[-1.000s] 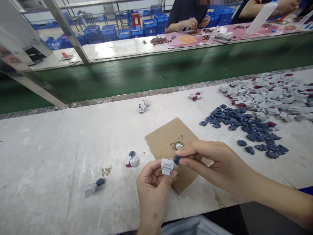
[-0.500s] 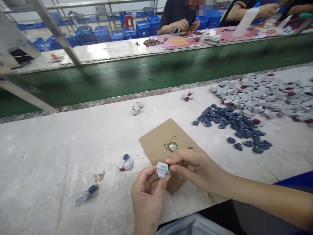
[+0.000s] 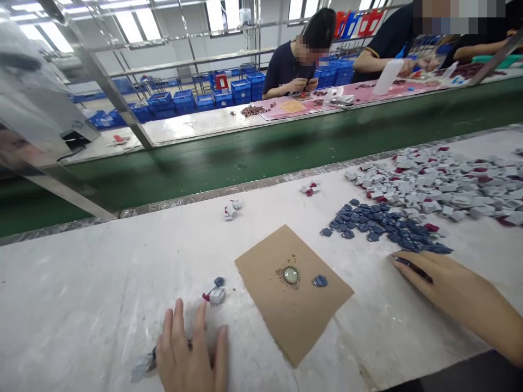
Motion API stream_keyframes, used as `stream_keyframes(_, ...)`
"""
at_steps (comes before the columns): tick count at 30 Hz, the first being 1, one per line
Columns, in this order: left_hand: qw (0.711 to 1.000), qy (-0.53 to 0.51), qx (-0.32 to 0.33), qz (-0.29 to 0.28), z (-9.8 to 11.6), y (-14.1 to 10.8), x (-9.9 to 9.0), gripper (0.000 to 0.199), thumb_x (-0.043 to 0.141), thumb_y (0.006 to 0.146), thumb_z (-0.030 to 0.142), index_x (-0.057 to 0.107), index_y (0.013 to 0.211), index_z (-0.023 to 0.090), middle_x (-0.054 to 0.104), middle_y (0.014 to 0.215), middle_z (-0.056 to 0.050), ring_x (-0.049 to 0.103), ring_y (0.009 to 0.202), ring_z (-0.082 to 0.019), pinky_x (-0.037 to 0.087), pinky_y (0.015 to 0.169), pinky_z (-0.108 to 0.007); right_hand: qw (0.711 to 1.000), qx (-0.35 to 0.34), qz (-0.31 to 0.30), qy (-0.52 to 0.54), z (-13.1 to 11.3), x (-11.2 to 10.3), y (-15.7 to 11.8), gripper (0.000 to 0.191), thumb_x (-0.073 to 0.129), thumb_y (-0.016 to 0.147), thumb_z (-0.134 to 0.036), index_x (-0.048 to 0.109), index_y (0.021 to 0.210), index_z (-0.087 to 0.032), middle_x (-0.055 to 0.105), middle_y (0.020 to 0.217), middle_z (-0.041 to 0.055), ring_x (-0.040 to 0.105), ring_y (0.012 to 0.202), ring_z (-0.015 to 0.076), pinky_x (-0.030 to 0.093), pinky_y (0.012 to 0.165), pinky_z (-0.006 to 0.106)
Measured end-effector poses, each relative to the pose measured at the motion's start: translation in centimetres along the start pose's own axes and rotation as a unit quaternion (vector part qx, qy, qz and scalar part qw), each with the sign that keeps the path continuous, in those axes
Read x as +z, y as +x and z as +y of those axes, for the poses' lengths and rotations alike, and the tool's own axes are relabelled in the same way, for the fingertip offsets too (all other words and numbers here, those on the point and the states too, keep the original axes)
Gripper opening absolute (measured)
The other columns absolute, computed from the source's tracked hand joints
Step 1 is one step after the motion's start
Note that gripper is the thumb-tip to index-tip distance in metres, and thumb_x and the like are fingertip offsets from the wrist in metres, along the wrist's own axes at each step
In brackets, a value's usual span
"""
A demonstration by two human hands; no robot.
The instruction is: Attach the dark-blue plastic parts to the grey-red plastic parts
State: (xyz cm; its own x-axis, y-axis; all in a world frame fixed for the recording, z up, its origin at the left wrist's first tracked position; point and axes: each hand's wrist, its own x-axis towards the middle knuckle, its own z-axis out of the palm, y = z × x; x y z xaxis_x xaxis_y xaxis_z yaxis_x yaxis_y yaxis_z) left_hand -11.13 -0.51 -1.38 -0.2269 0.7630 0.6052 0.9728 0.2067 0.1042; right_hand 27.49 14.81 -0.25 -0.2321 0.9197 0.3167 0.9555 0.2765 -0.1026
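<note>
- Grey angular piece (image 3: 142, 368): beside the left hand (image 3: 187, 366), whose fingers are spread, released.
- Navy ridged pieces (image 3: 378, 223): heaped just beyond the fingers of the right hand (image 3: 453, 288); I cannot tell whether these grip anything.
- Small faceted shapes like these suit a light edge pinch.
- Matte brown card (image 3: 306, 321), between both hands' fingers, bearing a glossy domed disc (image 3: 291, 274).

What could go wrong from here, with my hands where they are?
Your left hand is spread right by the grey-and-maroon cluster, so a fingertip might nudge it. Your right hand is beside the blue pieces; a sweep could push some into the neighbouring grey heap.
</note>
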Motion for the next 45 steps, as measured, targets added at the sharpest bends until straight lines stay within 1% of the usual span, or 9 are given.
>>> stream_keyframes(7,0.999,-0.005,0.022,-0.026,0.7,4.6,-2.2,0.058,0.055,0.080,0.031,0.038,0.130,0.009,0.057,0.117,-0.021,0.047,0.117,-0.034,0.028,0.100,-0.053,0.987,0.064,-0.088,0.118,-1.4,-1.6,1.4,0.016,0.055,0.078,-0.030,0.057,0.093,-0.025,0.063,0.089,0.0056,0.061,0.069,0.0155,0.047,0.059,0.027)
stream_keyframes(12,0.967,-0.148,-0.032,-0.204,2.2,14.9,3.5,0.057,0.048,0.083,0.040,0.033,0.134,0.021,0.048,0.130,-0.014,0.046,0.116,-0.029,0.044,0.084,-0.041,0.958,0.054,-0.104,0.263,-6.8,-2.9,3.4,0.011,0.049,0.081,-0.026,0.058,0.088,-0.024,0.061,0.095,0.0057,0.060,0.077,0.0159,0.049,0.060,0.026)
stream_keyframes(16,0.948,-0.194,-0.057,-0.247,2.4,19.3,8.2,0.033,0.060,0.074,0.025,0.060,0.106,0.023,0.061,0.093,-0.009,0.057,0.090,-0.027,0.045,0.074,-0.038,0.934,-0.032,-0.090,0.343,-11.7,-3.1,3.5,0.017,0.041,0.087,-0.030,0.057,0.088,-0.024,0.060,0.087,0.0046,0.059,0.075,0.0173,0.048,0.055,0.026)
stream_keyframes(19,0.931,-0.262,-0.091,-0.238,1.8,18.9,8.3,0.024,0.060,0.073,0.027,0.060,0.097,0.022,0.058,0.079,-0.003,0.056,0.075,-0.020,0.044,0.071,-0.032,0.918,-0.079,-0.121,0.370,-14.0,-3.1,3.0,0.018,0.040,0.090,-0.032,0.056,0.091,-0.024,0.060,0.082,0.0033,0.059,0.070,0.0158,0.047,0.055,0.026)
stream_keyframes(24,0.860,-0.408,-0.162,-0.260,1.4,16.7,4.8,0.031,0.048,0.079,0.049,0.057,0.091,0.023,0.051,0.073,0.001,0.046,0.059,-0.011,0.037,0.049,-0.020,0.910,-0.105,-0.144,0.375,-15.1,-2.2,2.9,0.021,0.048,0.086,-0.029,0.051,0.105,-0.021,0.062,0.078,0.0031,0.055,0.054,0.0123,0.046,0.048,0.025)
stream_keyframes(30,0.752,-0.542,-0.257,-0.271,2.0,16.2,2.5,0.040,0.032,0.085,0.049,0.055,0.095,0.017,0.038,0.067,0.002,0.039,0.053,-0.009,0.028,0.037,-0.016,0.914,-0.227,-0.099,0.321,-15.3,-0.1,3.4,0.033,0.035,0.089,-0.015,0.057,0.112,-0.022,0.060,0.092,0.0068,0.061,0.077,0.0151,0.051,0.062,0.027)
stream_keyframes(37,0.644,-0.655,-0.321,-0.230,2.8,13.3,-2.5,0.029,0.062,0.074,0.042,0.065,0.086,0.016,0.054,0.069,0.000,0.049,0.059,-0.009,0.043,0.044,-0.016,0.938,-0.283,-0.104,0.169,-15.8,0.3,3.7,0.028,0.034,0.088,-0.011,0.056,0.104,-0.017,0.060,0.087,0.0076,0.059,0.070,0.0165,0.049,0.057,0.027)
stream_keyframes(42,0.543,-0.706,-0.406,-0.203,4.7,8.5,-3.2,0.025,0.074,0.063,0.037,0.068,0.081,0.020,0.065,0.079,-0.001,0.060,0.072,-0.012,0.050,0.050,-0.016,0.925,-0.364,-0.080,0.077,-15.8,0.9,3.8,0.034,0.031,0.082,0.000,0.057,0.099,-0.015,0.060,0.087,0.0105,0.057,0.067,0.0184,0.043,0.048,0.027)
stream_keyframes(45,0.560,-0.697,-0.423,-0.148,6.0,6.4,-2.8,0.021,0.074,0.064,0.032,0.069,0.081,0.021,0.065,0.074,0.001,0.062,0.064,-0.010,0.050,0.052,-0.017,0.917,-0.377,-0.094,0.089,-16.0,0.4,4.1,0.032,0.033,0.082,-0.001,0.058,0.098,-0.013,0.060,0.085,0.0107,0.057,0.066,0.0191,0.043,0.047,0.027)
